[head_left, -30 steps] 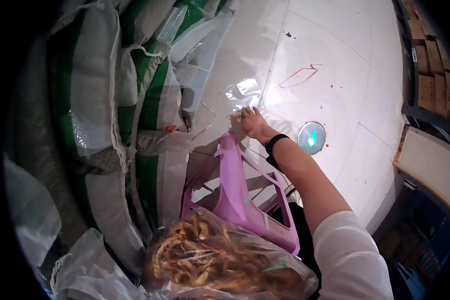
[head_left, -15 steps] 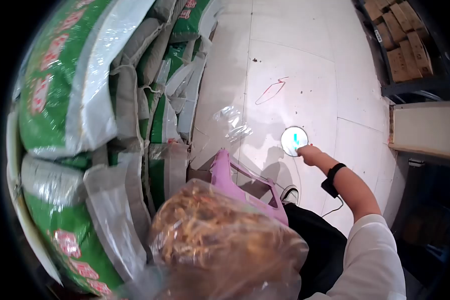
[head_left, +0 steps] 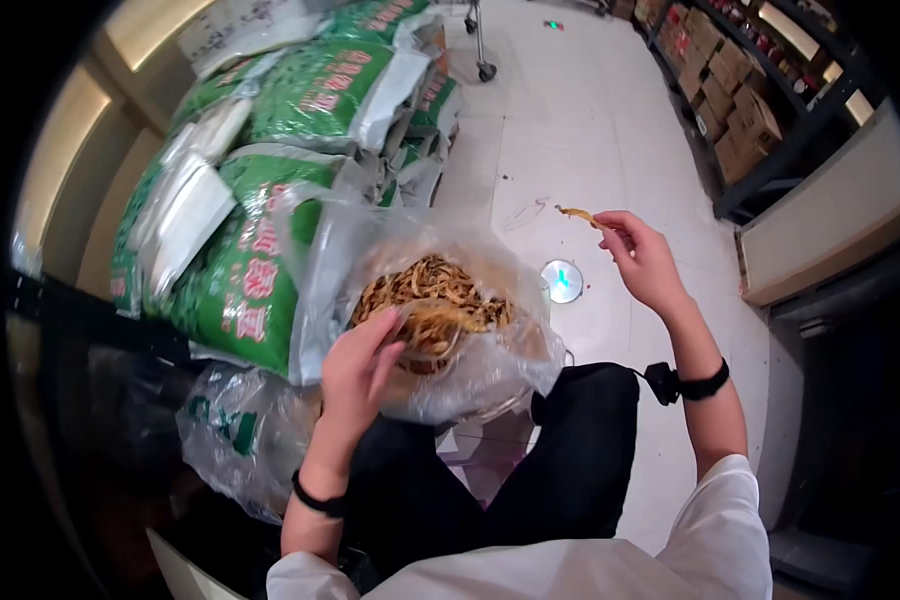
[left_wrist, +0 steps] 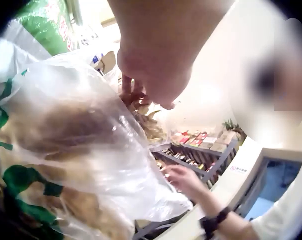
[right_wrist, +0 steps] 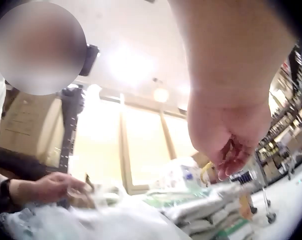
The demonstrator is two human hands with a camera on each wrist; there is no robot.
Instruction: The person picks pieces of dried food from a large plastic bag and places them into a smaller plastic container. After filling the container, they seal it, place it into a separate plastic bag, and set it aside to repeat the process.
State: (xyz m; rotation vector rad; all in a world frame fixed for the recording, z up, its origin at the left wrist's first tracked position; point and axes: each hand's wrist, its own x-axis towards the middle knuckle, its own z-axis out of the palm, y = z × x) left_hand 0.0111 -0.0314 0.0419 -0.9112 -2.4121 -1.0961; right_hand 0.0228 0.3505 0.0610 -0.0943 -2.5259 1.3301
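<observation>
An opened clear plastic bag point(head_left: 530, 345) lies above the person's lap, with brown dried strips point(head_left: 435, 275) inside. The left hand point(head_left: 355, 375) is over its near left side, fingers bent round some strips; blur hides the exact grip. In the left wrist view the left hand point(left_wrist: 158, 75) is beside more strips point(left_wrist: 151, 125). Held up to the right of the bag, the right hand point(head_left: 638, 258) pinches one long yellowish strip point(head_left: 577, 214) between thumb and fingers. The right wrist view shows the right hand point(right_wrist: 231, 135) with curled fingers.
Green and white sacks point(head_left: 315, 95) are stacked at the left. Another clear bag point(head_left: 240, 430) sits beside the left forearm. A lit round disc point(head_left: 562, 281) is on the pale floor point(head_left: 560, 100). Shelving with cartons point(head_left: 735, 110) stands at the right.
The view has tilted up. The right hand has risen from near the floor disc, a strip now visible in it. The left hand has come into view over the bag, whose opening now shows.
</observation>
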